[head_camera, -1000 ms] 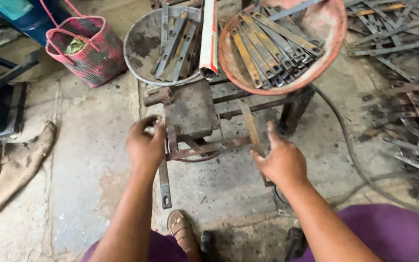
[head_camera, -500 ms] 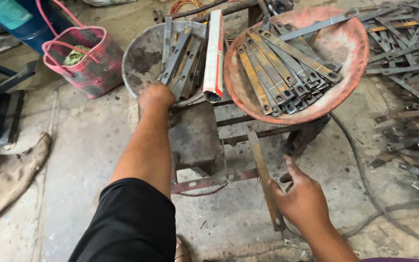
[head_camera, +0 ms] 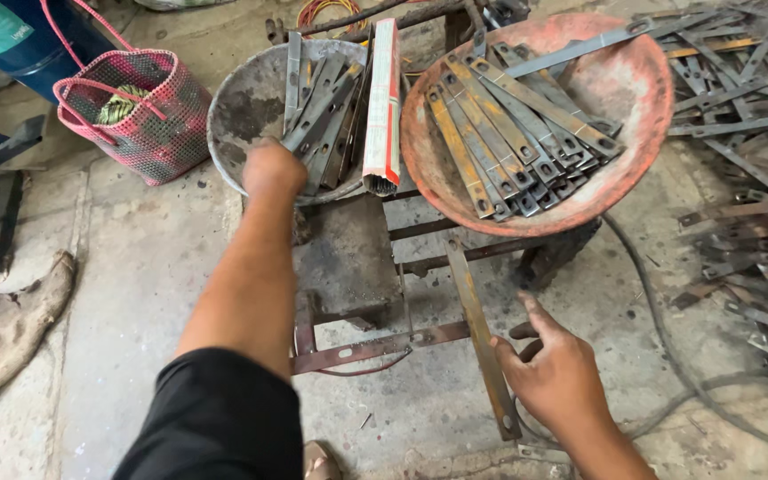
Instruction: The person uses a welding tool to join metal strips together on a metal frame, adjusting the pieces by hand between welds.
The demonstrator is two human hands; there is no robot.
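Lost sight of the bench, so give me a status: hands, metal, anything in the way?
Left hand in grey pan, fingers closed on flat strips. Right hand open beside rusty bar. Striped tube lies between the pans.

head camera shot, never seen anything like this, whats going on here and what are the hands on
This is one view from a camera worn on a person's head, looking down at their own bare arms; there is no machine arm. The left hand reaches into a grey metal pan and grips a flat metal strip. The right hand rests against a long rusty metal bar lying across a low metal stand. An orange pan holds more strips. Loose strips cover the floor on the right, and a pink basket sits on the left.
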